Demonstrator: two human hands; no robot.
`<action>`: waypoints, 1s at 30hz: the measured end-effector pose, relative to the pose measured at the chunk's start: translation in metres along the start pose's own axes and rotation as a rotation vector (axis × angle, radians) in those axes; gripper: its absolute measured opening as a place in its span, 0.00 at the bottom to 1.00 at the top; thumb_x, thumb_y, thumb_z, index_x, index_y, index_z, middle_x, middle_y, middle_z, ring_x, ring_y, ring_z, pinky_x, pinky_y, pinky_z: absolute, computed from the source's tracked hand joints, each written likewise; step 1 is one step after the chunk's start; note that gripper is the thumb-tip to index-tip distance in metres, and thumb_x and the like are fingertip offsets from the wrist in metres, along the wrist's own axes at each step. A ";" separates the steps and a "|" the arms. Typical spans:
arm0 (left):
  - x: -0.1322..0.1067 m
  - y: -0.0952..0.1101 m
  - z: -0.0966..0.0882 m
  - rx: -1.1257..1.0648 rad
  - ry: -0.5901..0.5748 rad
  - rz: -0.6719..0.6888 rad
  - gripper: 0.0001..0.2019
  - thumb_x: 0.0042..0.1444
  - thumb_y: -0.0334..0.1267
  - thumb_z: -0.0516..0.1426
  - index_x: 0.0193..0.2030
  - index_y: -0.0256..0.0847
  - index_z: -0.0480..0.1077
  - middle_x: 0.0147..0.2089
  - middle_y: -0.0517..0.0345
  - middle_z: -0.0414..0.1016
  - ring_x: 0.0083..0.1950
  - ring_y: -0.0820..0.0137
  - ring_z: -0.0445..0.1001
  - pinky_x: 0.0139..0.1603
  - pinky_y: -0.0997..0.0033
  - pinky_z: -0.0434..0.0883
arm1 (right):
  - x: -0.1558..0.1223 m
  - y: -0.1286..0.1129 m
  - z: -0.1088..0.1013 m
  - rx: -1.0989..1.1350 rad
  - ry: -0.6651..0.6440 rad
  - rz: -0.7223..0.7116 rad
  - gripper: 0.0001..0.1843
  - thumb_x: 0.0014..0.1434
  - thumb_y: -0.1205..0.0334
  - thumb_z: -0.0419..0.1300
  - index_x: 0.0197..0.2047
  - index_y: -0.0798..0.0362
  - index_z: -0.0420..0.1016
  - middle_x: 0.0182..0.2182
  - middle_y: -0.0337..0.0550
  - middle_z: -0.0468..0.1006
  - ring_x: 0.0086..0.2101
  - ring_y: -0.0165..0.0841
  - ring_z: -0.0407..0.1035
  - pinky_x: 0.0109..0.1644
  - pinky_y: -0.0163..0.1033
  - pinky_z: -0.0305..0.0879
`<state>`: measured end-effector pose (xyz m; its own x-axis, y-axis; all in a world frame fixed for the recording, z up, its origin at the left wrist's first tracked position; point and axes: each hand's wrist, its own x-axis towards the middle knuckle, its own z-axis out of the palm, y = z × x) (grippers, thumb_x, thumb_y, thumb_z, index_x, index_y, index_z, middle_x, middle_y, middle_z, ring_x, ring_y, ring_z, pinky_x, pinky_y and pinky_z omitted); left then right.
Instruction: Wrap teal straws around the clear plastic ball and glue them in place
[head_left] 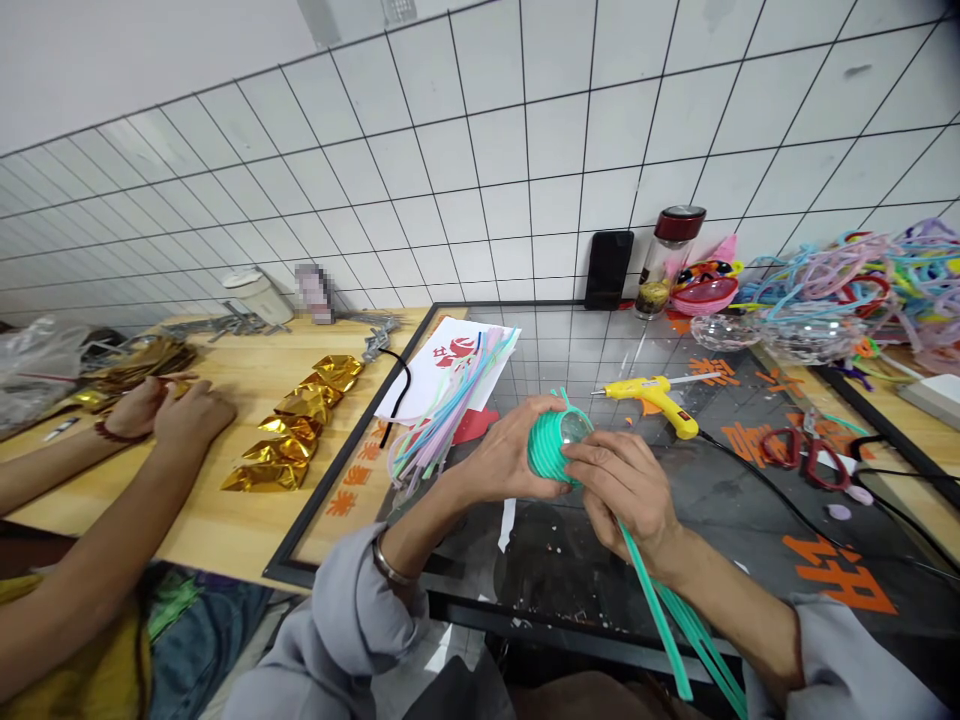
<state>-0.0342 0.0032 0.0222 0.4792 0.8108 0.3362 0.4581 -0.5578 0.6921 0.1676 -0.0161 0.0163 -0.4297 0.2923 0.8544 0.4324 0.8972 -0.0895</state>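
Observation:
My left hand [501, 455] cups a clear round ball [556, 446] partly wrapped in teal pipe cleaner, fingers curled round it. My right hand [628, 490] is closed on the same ball from the right, pinching the teal pipe cleaners [675, 625] whose loose ends trail down past my right wrist. Both hands hover over a dark glass work surface [570, 560] with orange characters on it.
A yellow glue gun [656, 393] with a black cord lies behind my hands. Pastel pipe cleaners [450, 405] rest on white paper. Clear half-shells [750, 335] and a pile of coloured pipe cleaners [877, 275] sit at right. Another person's hands [161, 410] work beside gold foil pieces [296, 425] at left.

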 end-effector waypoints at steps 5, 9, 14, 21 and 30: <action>0.000 -0.002 0.000 -0.021 0.002 0.054 0.39 0.40 0.38 0.70 0.59 0.45 0.58 0.64 0.44 0.66 0.67 0.51 0.67 0.68 0.48 0.65 | 0.000 0.000 0.000 0.003 -0.001 -0.003 0.14 0.59 0.79 0.54 0.41 0.54 0.75 0.39 0.48 0.84 0.42 0.38 0.73 0.43 0.45 0.69; 0.000 -0.003 0.001 -0.033 0.009 0.037 0.37 0.39 0.37 0.71 0.56 0.46 0.60 0.64 0.44 0.66 0.67 0.51 0.68 0.68 0.49 0.65 | 0.000 0.000 0.000 0.018 0.002 0.008 0.15 0.59 0.78 0.53 0.42 0.53 0.76 0.40 0.48 0.84 0.42 0.38 0.74 0.44 0.45 0.69; 0.001 -0.002 0.001 -0.057 0.009 0.001 0.38 0.38 0.37 0.71 0.55 0.47 0.59 0.64 0.45 0.67 0.66 0.51 0.69 0.66 0.49 0.66 | -0.001 0.000 0.001 0.013 0.003 0.011 0.16 0.59 0.78 0.53 0.42 0.52 0.76 0.40 0.46 0.84 0.42 0.38 0.73 0.43 0.46 0.70; 0.000 -0.003 0.002 -0.049 0.012 -0.014 0.37 0.38 0.38 0.71 0.53 0.46 0.58 0.64 0.44 0.66 0.66 0.51 0.69 0.66 0.49 0.66 | -0.001 0.001 0.000 0.015 -0.010 0.014 0.16 0.59 0.79 0.53 0.42 0.53 0.76 0.40 0.46 0.84 0.42 0.39 0.74 0.43 0.46 0.69; 0.000 -0.002 0.003 -0.055 0.021 -0.054 0.39 0.36 0.39 0.72 0.52 0.46 0.56 0.66 0.41 0.65 0.66 0.50 0.69 0.66 0.46 0.66 | -0.001 0.001 0.000 0.018 -0.004 0.027 0.16 0.59 0.78 0.53 0.42 0.51 0.77 0.40 0.46 0.84 0.42 0.39 0.74 0.43 0.46 0.69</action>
<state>-0.0332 0.0039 0.0185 0.4386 0.8435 0.3101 0.4405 -0.5026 0.7439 0.1686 -0.0156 0.0150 -0.4211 0.3178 0.8495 0.4298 0.8947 -0.1217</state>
